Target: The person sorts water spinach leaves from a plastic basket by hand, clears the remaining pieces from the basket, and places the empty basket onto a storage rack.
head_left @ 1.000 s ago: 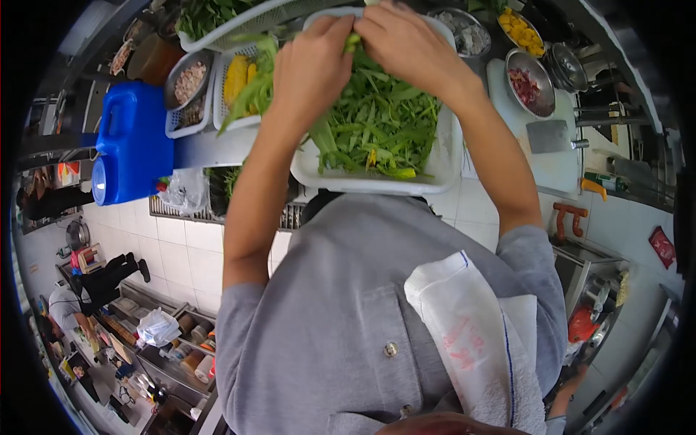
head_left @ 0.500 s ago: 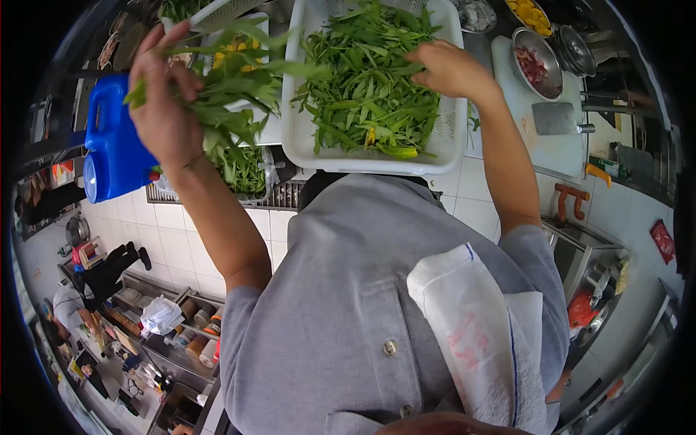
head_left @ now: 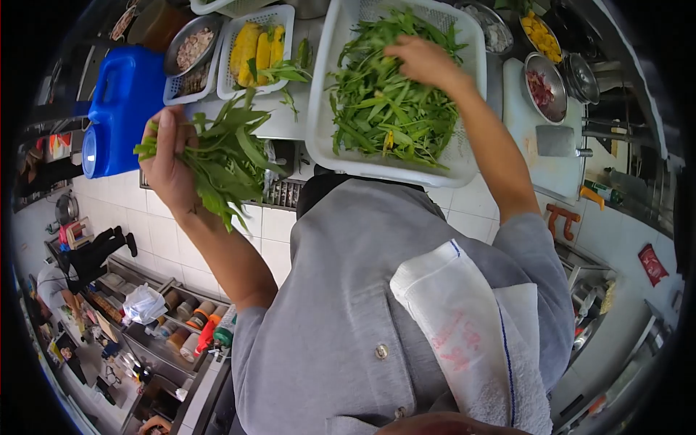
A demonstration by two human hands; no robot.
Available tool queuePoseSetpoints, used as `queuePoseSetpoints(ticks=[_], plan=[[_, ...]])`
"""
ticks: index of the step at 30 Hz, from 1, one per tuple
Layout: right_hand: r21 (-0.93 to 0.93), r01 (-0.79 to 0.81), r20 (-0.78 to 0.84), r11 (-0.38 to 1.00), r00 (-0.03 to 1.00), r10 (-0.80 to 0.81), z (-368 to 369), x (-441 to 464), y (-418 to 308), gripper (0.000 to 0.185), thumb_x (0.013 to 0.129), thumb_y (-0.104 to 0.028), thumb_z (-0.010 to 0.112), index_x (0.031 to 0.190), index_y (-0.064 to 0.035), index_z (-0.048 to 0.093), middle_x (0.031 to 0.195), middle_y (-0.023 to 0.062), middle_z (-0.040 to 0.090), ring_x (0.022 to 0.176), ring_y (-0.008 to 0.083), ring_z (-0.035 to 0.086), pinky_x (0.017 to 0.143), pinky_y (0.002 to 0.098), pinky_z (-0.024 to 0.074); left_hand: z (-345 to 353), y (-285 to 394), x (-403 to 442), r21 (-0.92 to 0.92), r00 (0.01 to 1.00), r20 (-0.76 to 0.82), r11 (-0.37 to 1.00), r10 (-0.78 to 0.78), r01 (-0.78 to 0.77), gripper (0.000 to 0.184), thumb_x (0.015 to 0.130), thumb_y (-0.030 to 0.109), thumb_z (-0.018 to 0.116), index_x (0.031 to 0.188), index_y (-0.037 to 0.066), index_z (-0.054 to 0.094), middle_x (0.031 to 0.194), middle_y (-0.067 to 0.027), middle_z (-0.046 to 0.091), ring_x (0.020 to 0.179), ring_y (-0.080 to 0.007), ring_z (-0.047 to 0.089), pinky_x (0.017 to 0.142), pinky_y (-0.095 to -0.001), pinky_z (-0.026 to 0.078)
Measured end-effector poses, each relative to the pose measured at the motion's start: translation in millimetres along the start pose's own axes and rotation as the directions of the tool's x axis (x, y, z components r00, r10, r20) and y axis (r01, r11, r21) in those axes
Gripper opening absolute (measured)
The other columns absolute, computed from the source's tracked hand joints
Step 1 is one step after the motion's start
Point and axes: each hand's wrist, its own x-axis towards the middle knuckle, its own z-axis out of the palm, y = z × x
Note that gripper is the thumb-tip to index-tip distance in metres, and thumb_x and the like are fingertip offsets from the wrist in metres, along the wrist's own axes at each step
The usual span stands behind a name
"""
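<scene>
My left hand is closed around a bunch of leafy greens, whose leaves spread to the right, in front of the counter's edge. Over the white basket, my right hand reaches into a pile of cut greens; its fingertips are partly hidden among the leaves, and what they hold, if anything, cannot be made out. A smaller basket with yellow corn stands to the left of the large one, with loose leaves at its corner.
A blue jug stands at the left. On the right are a cutting board, a cleaver, a bowl of red meat and a bowl of yellow pieces. A person is at the far lower left.
My hands have parted from above the basket. The left has moved out to the left and lower with the bunch of greens; the right has come down onto the pile.
</scene>
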Motion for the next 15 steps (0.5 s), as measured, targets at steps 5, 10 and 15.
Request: queuePoseSetpoints(ticks=[5,10,15], plan=[[0.321,0.144,-0.209,0.936,0.975,-0.078,-55,-33,74,0.043,0.071,-0.004,0.066,0.113,-0.0107,0.061,0.112,0.0092,0.062,0.103,0.0261,0.060,0.084,0.0385,0.0515,-8,-12,-16,0.030,1.000,-0.017,0.999,-0.017,0.018,0.024,0.097,0.020,0.052,0.095,-0.002,0.061,0.071,0.0026,0.046,0.059,-0.0050,0.037,0.052,-0.0208,0.027],[0.769,0.326,-0.393,0.550,0.920,0.004,-71,-49,95,0.036,0.075,0.002,0.058,0.110,-0.0023,0.058,0.109,0.0060,0.059,0.105,0.0179,0.057,0.091,0.0300,0.0457,17,-14,-17,0.123,0.997,-0.080,0.992,0.010,0.000,0.027,0.098,0.024,0.049,0.093,-0.001,0.060,0.079,-0.0044,0.054,0.064,-0.0059,0.042,0.054,-0.0203,0.031],[0.859,0.507,-0.477,-0.070,0.843,0.249,-71,-67,74,0.015,0.084,-0.004,0.056,0.097,-0.0028,0.063,0.094,0.0054,0.062,0.090,0.0117,0.056,0.075,0.0255,0.0444,25,-15,-18,0.073,0.999,-0.025,0.996,-0.047,0.048,0.025,0.095,0.021,0.053,0.091,-0.002,0.061,0.081,-0.0104,0.060,0.067,-0.0084,0.050,0.058,-0.0207,0.036]])
